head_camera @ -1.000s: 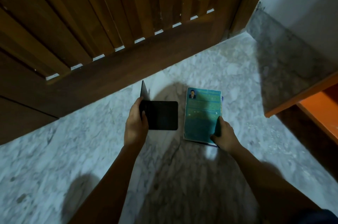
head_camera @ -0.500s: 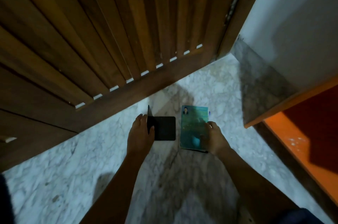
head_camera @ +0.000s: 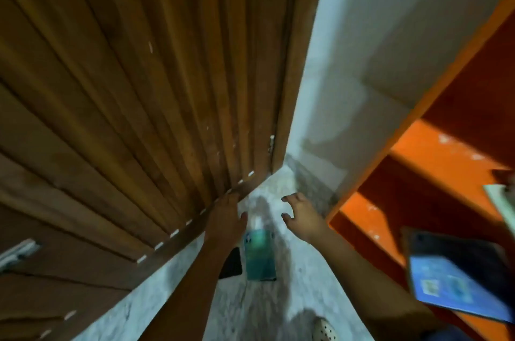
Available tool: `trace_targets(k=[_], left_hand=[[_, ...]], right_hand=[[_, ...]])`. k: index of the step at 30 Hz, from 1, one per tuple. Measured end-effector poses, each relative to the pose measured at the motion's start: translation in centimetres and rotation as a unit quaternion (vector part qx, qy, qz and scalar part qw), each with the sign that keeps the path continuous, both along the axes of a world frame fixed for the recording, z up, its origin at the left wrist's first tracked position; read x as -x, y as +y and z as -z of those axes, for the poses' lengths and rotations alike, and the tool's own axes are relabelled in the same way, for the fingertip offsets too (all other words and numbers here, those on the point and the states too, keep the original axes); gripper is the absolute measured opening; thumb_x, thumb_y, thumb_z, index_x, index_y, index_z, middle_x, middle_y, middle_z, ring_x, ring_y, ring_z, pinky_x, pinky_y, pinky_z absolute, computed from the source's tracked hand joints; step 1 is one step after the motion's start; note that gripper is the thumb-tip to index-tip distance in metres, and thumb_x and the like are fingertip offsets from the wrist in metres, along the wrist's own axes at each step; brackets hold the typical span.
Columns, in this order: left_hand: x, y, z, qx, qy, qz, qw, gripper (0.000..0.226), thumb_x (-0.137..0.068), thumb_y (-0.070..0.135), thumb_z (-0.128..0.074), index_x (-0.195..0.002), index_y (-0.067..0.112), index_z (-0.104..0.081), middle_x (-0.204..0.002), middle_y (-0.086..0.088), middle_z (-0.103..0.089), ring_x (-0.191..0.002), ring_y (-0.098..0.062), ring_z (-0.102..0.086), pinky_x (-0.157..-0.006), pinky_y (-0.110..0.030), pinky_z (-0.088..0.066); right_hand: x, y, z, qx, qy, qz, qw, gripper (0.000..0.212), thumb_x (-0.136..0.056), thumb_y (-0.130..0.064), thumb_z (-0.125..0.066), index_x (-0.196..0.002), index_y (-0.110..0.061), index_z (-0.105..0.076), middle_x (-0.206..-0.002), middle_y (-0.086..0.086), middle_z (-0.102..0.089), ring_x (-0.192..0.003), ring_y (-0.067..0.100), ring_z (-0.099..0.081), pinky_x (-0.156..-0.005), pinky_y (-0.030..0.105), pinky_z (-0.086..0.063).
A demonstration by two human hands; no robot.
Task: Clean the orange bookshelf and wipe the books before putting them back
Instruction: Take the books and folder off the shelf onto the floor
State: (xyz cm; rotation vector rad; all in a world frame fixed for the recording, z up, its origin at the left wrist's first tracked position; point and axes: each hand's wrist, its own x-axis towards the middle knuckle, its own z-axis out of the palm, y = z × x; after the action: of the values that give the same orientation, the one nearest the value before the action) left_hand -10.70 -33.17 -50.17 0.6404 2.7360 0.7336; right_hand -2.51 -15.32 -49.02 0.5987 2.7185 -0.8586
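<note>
A teal book (head_camera: 259, 255) lies flat on the marble floor (head_camera: 267, 310), and a black book (head_camera: 232, 264) lies beside it on its left, partly hidden by my left forearm. My left hand (head_camera: 227, 219) is raised above them with straight fingers, holding nothing. My right hand (head_camera: 299, 216) hovers to the right of the teal book, fingers loosely curled and empty. The orange bookshelf (head_camera: 434, 156) stands at the right. A blue book (head_camera: 457, 289) lies on a lower shelf, and a pale book edge (head_camera: 501, 204) shows at the frame's right border.
A brown slatted wooden door (head_camera: 133, 106) fills the left side, its bottom rail close to my left hand. A white wall (head_camera: 362, 67) with a grey skirting meets the door frame in the corner. A dotted slipper (head_camera: 323, 331) shows at the bottom.
Both hands have let go of the books and lifted away from them. The view has tilted upward and to the right, bringing more of the orange shelf and the blue book into sight.
</note>
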Motion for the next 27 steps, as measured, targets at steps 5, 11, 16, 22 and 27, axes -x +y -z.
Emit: trace_targets(k=[5,11,16,22,27], left_hand=[[1.5,4.7,-11.6,-0.072,0.036,0.093,0.992,0.038,-0.085,0.038,-0.051,-0.101,0.005,-0.063,-0.095,-0.015,-0.065,-0.089,-0.032,-0.064,-0.078,-0.041,-0.053],[-1.2,10.4,-19.3,-0.060,0.041,0.231,0.970,0.045,-0.090,0.026,-0.056,-0.132,0.012,-0.046,-0.130,-0.011,-0.051,-0.119,-0.028,-0.049,-0.099,-0.037,-0.039],[-6.6,15.2,-20.3,-0.105,-0.041,0.334,0.936,0.043,-0.091,0.024,-0.058,-0.131,0.011,-0.048,-0.128,-0.014,-0.053,-0.120,-0.029,-0.050,-0.098,-0.034,-0.040],[-13.6,19.7,-14.9,-0.115,-0.194,0.351,0.909,0.041,-0.090,0.022,-0.060,-0.129,0.016,-0.050,-0.129,-0.013,-0.051,-0.122,-0.027,-0.048,-0.095,-0.037,-0.044],[-17.4,23.3,-6.2,-0.073,-0.277,0.336,0.897,0.046,-0.088,0.024,-0.062,-0.131,0.018,-0.045,-0.121,-0.011,-0.050,-0.118,-0.029,-0.049,-0.091,-0.040,-0.044]], right_hand=[[-2.0,3.1,-13.3,-0.023,0.047,0.074,0.996,0.046,-0.090,-0.016,-0.053,-0.134,-0.008,-0.043,-0.133,0.014,-0.042,-0.126,0.029,-0.041,-0.101,0.025,-0.030],[-9.4,5.5,-24.4,-0.070,0.131,0.215,0.965,0.042,-0.090,-0.015,-0.055,-0.131,-0.007,-0.048,-0.128,0.015,-0.046,-0.124,0.028,-0.044,-0.101,0.024,-0.028],[-18.5,7.5,-28.0,-0.120,0.177,0.348,0.913,0.040,-0.089,-0.012,-0.055,-0.129,-0.007,-0.050,-0.132,0.018,-0.045,-0.126,0.028,-0.042,-0.099,0.023,-0.029],[-28.3,9.1,-25.0,-0.086,0.186,0.568,0.797,0.051,-0.093,-0.035,-0.052,-0.139,-0.018,-0.037,-0.127,0.022,-0.044,-0.119,0.033,-0.044,-0.097,0.039,-0.036],[-28.8,11.9,-20.8,0.034,0.193,0.671,0.715,0.087,-0.077,-0.074,-0.048,-0.147,-0.036,-0.014,-0.140,0.025,-0.041,-0.124,0.041,-0.044,-0.102,0.043,-0.035]])
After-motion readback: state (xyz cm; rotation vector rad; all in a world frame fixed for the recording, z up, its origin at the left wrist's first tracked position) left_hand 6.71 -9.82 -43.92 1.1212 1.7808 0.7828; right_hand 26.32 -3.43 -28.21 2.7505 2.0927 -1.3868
